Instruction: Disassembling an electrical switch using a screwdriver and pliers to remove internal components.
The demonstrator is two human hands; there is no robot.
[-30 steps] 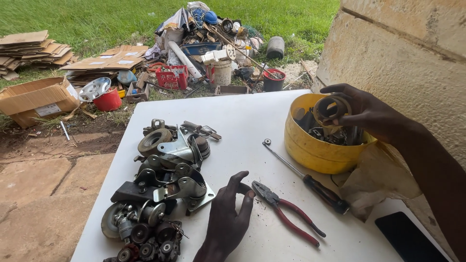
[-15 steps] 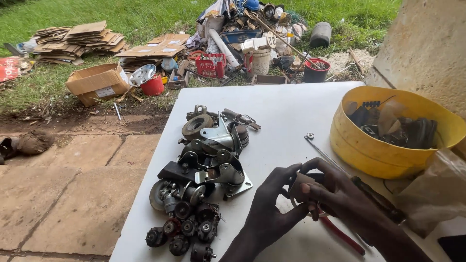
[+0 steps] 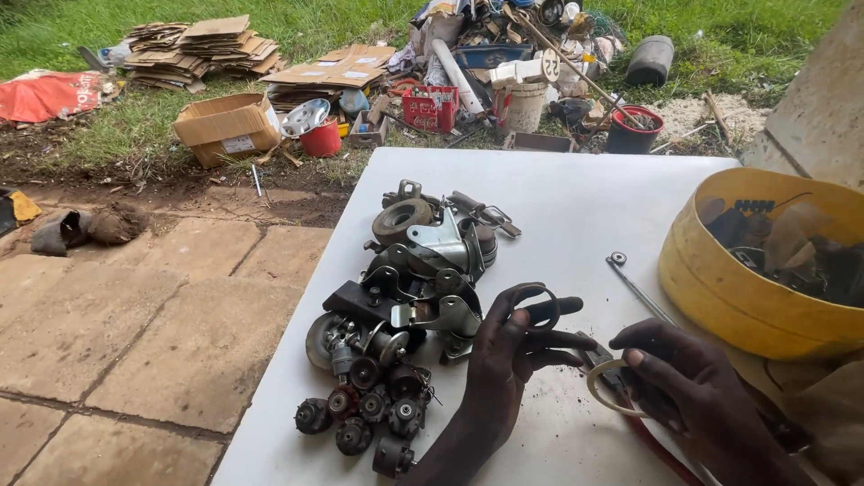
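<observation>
White and bare in its middle, the table (image 3: 576,207) carries a heap of metal parts, and both of the person's hands work near its front edge. The left hand (image 3: 508,360) rises from the bottom of the view with its fingers (image 3: 540,340) curled, pinching a thin dark ring (image 3: 537,306) between thumb and forefinger; the ring is raised just above the table, beside the heap. The right hand (image 3: 688,382) lies to the right of it, knuckles up, its fingers bent and closed on a pale ring (image 3: 605,387) that loops out from under the thumb towards the left hand. The two rings are near each other but apart. Under the right hand lie red-handled pliers (image 3: 648,441), mostly hidden.

Left of the left hand sits the pile of caster wheels and brackets (image 3: 418,270), grey and black, with a cluster of small dark wheels (image 3: 369,418) at its near end. A long screwdriver (image 3: 634,283) lies slantwise between the hands and a yellow bowl (image 3: 729,288) full of dark scrap at the table's right side. Beyond the table lie paving slabs (image 3: 135,333), a cardboard box (image 3: 229,130), a red crate (image 3: 432,108), a white bucket (image 3: 522,106) and grass.
</observation>
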